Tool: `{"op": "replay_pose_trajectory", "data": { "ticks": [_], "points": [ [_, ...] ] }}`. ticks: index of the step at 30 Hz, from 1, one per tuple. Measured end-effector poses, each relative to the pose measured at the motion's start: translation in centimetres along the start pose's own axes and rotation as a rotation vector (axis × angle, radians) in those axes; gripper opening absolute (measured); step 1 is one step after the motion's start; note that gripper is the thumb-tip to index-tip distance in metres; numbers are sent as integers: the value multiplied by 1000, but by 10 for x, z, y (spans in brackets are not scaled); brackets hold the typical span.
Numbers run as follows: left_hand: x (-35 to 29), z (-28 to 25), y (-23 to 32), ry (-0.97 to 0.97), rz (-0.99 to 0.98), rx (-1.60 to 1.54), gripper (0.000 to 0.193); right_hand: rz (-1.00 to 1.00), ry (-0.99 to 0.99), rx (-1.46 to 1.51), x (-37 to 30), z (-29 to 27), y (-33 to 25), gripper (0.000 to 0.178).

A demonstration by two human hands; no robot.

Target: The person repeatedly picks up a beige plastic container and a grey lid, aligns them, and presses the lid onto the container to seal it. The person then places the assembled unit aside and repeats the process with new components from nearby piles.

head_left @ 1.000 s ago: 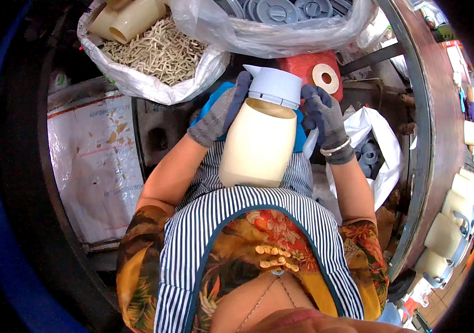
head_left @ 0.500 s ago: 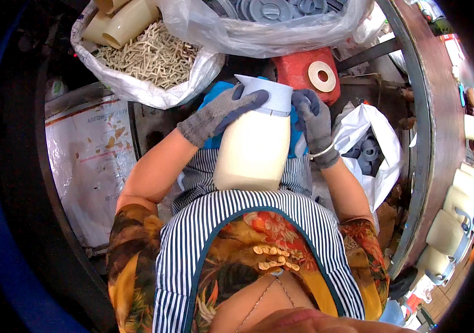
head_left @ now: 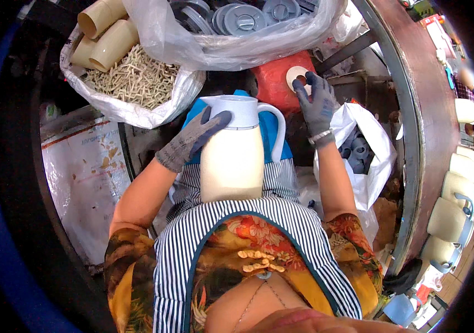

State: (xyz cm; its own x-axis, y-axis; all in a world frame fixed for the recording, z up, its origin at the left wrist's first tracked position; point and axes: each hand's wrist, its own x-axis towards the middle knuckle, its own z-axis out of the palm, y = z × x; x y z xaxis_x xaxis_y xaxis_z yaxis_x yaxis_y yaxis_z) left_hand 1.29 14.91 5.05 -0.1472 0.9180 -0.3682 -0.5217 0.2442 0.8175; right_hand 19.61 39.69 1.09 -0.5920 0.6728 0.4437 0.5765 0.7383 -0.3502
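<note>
A cream jug (head_left: 232, 161) with a light blue-grey spouted collar (head_left: 236, 111) and a curved handle (head_left: 277, 133) stands upright against my lap. My gloved left hand (head_left: 201, 133) is closed around the left side of its collar and neck. Over to the right, my gloved right hand (head_left: 317, 105) reaches to a pale ring (head_left: 292, 74) on a red object (head_left: 273, 83). Its fingers are apart, with the tips over the ring's hole; whether they touch anything inside cannot be seen.
A white sack (head_left: 151, 116) at the back left holds small beige pieces (head_left: 134, 80) and beige tubes (head_left: 113, 45). Grey round lids (head_left: 245, 19) fill a clear plastic bag (head_left: 237, 53). Right of me are a white bag (head_left: 381, 141) of grey parts and a table edge (head_left: 409, 139) carrying jugs (head_left: 445, 216).
My right hand has left the jug's side and moved up and right to the pale ring. The jug's handle now shows. My left hand keeps its hold; the whole view has shifted slightly.
</note>
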Motion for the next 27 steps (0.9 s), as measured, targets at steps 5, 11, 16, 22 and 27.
{"op": "replay_pose_trajectory", "data": {
  "ticks": [5, 11, 16, 22, 27],
  "points": [
    [-4, -2, 1, 114, 80, 125, 75, -264, -14, -249, 7, 47, 47, 61],
    [32, 18, 76, 119, 484, 88, 70, 402, 125, 964, -29, -22, 81, 52],
    [152, 49, 72, -41, 914, 546, 89, 495, 22, 814, -48, -86, 97, 40],
    [217, 37, 28, -20, 957, 740, 110, -158, 772, 332, 66, -237, -37, 24],
    [212, 44, 32, 15, 892, 828, 106, -455, 660, -26, 92, -169, -49, 28]
  ]
}}
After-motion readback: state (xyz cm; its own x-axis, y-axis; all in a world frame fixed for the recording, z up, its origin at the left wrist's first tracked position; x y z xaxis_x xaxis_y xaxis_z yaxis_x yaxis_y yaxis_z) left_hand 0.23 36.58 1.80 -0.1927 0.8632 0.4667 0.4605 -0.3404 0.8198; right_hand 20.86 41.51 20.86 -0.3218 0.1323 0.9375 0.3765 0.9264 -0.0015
